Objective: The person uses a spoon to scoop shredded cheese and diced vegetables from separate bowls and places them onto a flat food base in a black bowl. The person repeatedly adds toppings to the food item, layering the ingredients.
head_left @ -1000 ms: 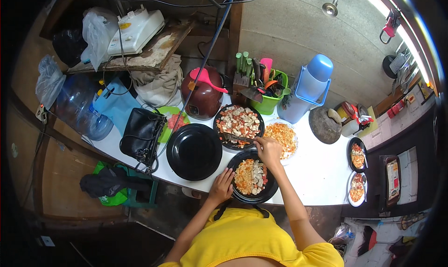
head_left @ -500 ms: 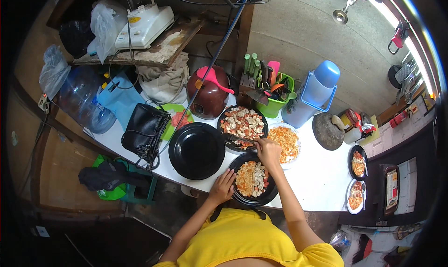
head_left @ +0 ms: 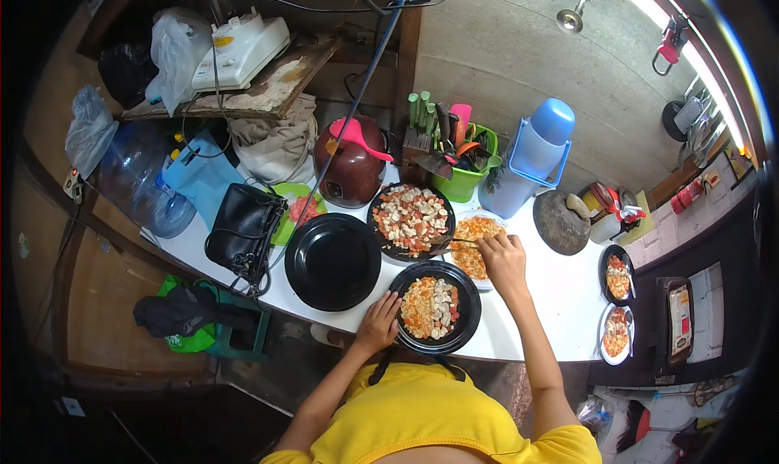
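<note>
My right hand (head_left: 505, 263) grips the thin handle of a spatula (head_left: 441, 243); its dark head is over the gap between the plates, at the lower right edge of the far black plate (head_left: 375, 238). Diced white and red food (head_left: 411, 216) fills that plate. My left hand (head_left: 379, 322) holds the left rim of the near black plate (head_left: 466, 328), with its thumb hidden. On this plate, orange-yellow rice-like food (head_left: 418, 306) lies at the left and white and red pieces (head_left: 444, 310) at the right. A white plate of orange food (head_left: 471, 257) sits partly behind my right hand.
An empty black plate (head_left: 333, 261) and a black handbag (head_left: 238, 230) are to the left. Behind stand a brown-red rice cooker (head_left: 350, 172), a green utensil basket (head_left: 461, 190), a blue flask (head_left: 527, 164) and a stone mortar (head_left: 560, 225). Two filled plates (head_left: 615, 350) are far right.
My right hand has moved right with the spatula, drawing it off the far plate's middle toward the rim. My left hand stays on the near plate. The view has shifted slightly.
</note>
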Available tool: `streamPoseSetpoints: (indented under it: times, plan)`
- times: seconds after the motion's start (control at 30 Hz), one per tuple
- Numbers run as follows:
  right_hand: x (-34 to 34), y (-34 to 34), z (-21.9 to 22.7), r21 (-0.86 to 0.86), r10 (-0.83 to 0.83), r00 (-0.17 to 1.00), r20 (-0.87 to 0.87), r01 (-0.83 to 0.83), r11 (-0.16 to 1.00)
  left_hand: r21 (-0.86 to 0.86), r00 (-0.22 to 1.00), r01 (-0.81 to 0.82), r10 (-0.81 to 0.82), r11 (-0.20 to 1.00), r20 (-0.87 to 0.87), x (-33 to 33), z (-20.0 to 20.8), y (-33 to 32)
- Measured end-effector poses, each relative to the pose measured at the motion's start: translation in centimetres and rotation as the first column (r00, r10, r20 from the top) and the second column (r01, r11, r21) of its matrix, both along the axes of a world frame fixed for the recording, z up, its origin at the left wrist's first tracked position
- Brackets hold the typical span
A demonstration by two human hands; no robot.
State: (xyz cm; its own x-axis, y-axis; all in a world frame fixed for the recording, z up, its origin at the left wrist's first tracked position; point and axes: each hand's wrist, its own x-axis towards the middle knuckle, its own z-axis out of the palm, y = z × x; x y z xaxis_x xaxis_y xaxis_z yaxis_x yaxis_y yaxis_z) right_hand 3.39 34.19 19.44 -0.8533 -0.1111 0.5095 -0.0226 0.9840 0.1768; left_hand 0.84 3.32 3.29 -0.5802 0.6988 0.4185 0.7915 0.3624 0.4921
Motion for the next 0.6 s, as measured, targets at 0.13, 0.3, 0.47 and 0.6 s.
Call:
streamPoseSetpoints:
  times: [0.13,0.3,0.47,0.6]
  plan:
    - [0.8,-0.3,-0.8,-0.009,-0.007,1.0,0.02,0.007,1.0,0.013,1.0,-0.001,0.001,1.0,0.004,0.1,-0.2,-0.1]
    - [0.6,-1.4,-1.6,-0.016,-0.037,0.998,0.046,0.038,0.999,-0.004,1.0,-0.005,0.005,1.0,0.023,0.1,-0.2,0.0]
    - [0.1,-2.7,-2.8,0.067,-0.072,0.995,0.073,0.068,0.995,0.007,1.0,-0.003,0.003,1.0,0.021,0.1,-0.4,-0.1]
    - [-0.4,-3.8,-3.2,0.094,-0.09,0.988,0.127,0.078,0.992,0.011,1.0,0.004,-0.004,1.0,0.023,0.0,0.0,-0.1]
